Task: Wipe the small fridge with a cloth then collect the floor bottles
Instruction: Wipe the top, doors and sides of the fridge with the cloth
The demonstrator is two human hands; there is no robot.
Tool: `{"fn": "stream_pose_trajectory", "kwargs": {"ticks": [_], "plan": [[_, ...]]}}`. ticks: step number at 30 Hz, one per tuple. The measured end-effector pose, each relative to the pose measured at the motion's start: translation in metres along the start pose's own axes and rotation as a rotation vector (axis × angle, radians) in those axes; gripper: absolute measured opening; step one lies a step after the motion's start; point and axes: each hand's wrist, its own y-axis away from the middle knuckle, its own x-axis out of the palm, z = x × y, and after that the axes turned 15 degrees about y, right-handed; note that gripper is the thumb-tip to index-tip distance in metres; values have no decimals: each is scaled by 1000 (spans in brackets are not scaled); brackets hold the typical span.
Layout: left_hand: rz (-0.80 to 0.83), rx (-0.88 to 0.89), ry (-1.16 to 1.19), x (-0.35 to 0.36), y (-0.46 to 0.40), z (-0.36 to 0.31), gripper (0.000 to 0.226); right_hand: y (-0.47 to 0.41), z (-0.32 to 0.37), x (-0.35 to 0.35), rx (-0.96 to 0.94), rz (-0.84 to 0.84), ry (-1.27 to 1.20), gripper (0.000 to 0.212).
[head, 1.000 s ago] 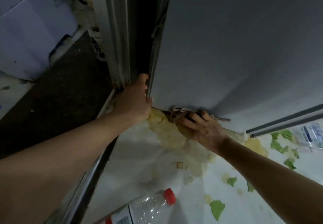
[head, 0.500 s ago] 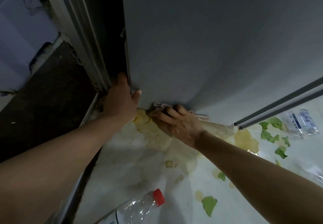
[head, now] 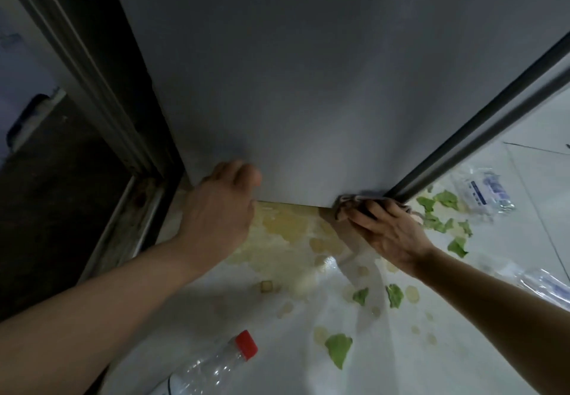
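Observation:
The small fridge [head: 308, 86] is a plain grey panel filling the upper middle of the head view. My left hand [head: 219, 209] rests against its lower left corner, fingers curled at the bottom edge. My right hand [head: 391, 231] presses a crumpled cloth [head: 348, 203] against the fridge's lower right corner, beside the dark door seal [head: 462, 126]. A clear plastic bottle with a red cap [head: 216, 364] lies on the floor near me. Another clear bottle with a blue label [head: 484, 191] lies at the right, and a third [head: 546, 280] at the right edge.
The white floor [head: 185, 317] carries a yellowish spill [head: 287, 228] under the fridge and scattered green leaf scraps [head: 339, 348]. A metal door frame and track [head: 129, 209] run down the left, with dark flooring [head: 46, 209] beyond.
My right hand has slid the cloth rightward along the fridge's bottom edge to the right corner. My left hand shifted from the side edge to the lower corner. The view moved closer.

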Motion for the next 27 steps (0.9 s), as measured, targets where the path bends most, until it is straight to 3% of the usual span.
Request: {"fn": "stream_pose_trajectory", "kwargs": {"ticks": [3, 5, 8, 11, 13, 16, 23, 27], "plan": [[-89, 453, -146, 0, -16, -9, 22, -42, 7, -34, 23, -208, -45, 79], [-93, 546, -197, -2, -21, -9, 35, -69, 15, -52, -10, -270, 5, 77], [-13, 563, -319, -5, -24, 2, 43, -72, 22, -44, -21, -213, 49, 78], [14, 593, -365, -5, -24, 9, 50, -35, 13, -9, -91, -59, 76, 93], [10, 573, -391, -4, -22, 8, 56, -6, 5, 10, -77, 7, 94, 83], [2, 526, -388, -2, -20, 1, 55, 21, -4, 23, -9, 20, 107, 65], [20, 640, -311, 8, -49, -61, 52, 27, -20, 18, -103, 81, 139, 64], [41, 651, -326, 10, -66, -82, 48, 37, -55, 8, -20, 70, 219, 70]]}}
